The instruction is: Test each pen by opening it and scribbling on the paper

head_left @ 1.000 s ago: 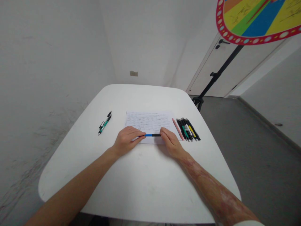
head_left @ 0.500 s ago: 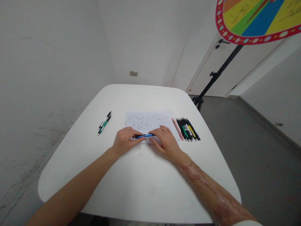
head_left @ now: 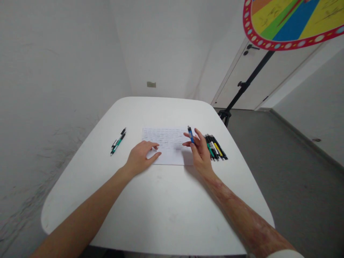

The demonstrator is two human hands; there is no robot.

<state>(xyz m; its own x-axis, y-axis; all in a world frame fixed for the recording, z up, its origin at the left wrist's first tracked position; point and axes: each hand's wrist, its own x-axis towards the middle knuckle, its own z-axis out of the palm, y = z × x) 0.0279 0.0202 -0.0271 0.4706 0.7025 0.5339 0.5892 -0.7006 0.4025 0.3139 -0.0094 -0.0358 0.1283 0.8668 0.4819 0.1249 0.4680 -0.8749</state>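
White-walled room, grey floor (head_left: 282,161) on the right, white door (head_left: 268,77) upper right. A round multicoloured board (head_left: 290,21) with a red dotted rim is hanging into the top right corner, its black tripod stand (head_left: 245,84) rising just past the far edge of the white tabletop (head_left: 161,215).

Your right hand (head_left: 199,152) is hovering just above the lower right of the handwritten sheet (head_left: 166,141), near the middle of the tabletop. Right grip is holding the blue pen (head_left: 190,135), which is standing nearly upright among the fingers, over the sheet's right end, black end hidden in the hand. Other fingers are spreading wide.

Your left hand (head_left: 140,156) is resting palm down at the sheet's lower left edge. Left grip is open and empty, fingers reaching onto the paper.

Row of pens and markers (head_left: 215,147) is lying side by side just right of the sheet, close to your right hand. Two more pens (head_left: 117,142) are lying together on the left of the tabletop, well apart from your left hand.
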